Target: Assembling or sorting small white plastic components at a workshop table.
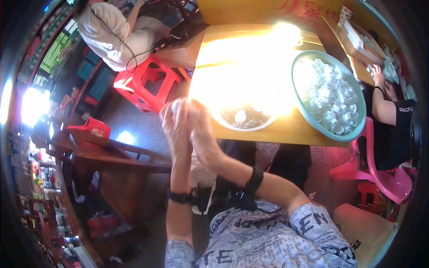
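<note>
My left hand [175, 127] and my right hand [202, 134] are raised close together at the table's front left corner. The fingers of both are bent inward and pressed together around something small and pale that I cannot make out; glare and blur hide it. To the right of my hands, a clear round bowl [247, 130] with small dark bits in it stands at the table's front edge. A large light-blue basin [296, 93] heaped with small clear and white plastic pieces [333, 96] rests at the table's right side.
Strong glare whitens much of the yellow table [290, 134]. A red stool [134, 87] with a seated person [107, 35] is at the far left. Another person [389, 129] works on the right by a pink chair [391, 181]. A dark wooden bench [116, 161] lies left.
</note>
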The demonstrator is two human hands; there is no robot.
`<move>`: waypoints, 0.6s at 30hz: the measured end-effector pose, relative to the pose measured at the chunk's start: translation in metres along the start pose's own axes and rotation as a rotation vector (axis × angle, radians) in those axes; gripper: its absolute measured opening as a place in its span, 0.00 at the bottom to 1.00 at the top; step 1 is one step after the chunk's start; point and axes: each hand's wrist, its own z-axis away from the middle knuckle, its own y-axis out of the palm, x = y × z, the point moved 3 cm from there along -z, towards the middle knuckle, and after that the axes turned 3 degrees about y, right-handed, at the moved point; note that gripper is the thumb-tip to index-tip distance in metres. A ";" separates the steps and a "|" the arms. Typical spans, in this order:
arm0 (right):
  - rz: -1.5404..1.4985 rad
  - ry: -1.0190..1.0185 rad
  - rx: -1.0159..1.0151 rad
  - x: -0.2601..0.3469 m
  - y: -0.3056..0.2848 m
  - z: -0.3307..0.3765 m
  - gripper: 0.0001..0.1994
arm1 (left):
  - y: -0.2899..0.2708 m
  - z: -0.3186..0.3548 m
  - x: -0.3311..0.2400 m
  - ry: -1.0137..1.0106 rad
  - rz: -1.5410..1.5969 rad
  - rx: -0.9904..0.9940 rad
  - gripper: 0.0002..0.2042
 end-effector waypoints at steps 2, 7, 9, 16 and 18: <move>-0.152 0.017 0.009 0.012 -0.023 -0.040 0.23 | 0.048 -0.022 -0.005 -0.057 0.206 0.063 0.18; 0.124 0.141 -0.194 0.051 -0.086 -0.097 0.25 | 0.145 -0.052 0.044 -0.432 0.246 0.300 0.30; 0.181 0.253 -0.234 0.053 -0.119 -0.108 0.23 | 0.161 -0.045 0.064 -0.096 0.313 0.613 0.33; 0.183 0.396 0.075 0.062 -0.156 -0.110 0.25 | 0.165 -0.064 0.063 -0.289 0.067 0.636 0.27; 0.167 0.389 -0.012 0.056 -0.170 -0.113 0.24 | 0.164 -0.075 0.071 -0.116 -0.151 0.732 0.28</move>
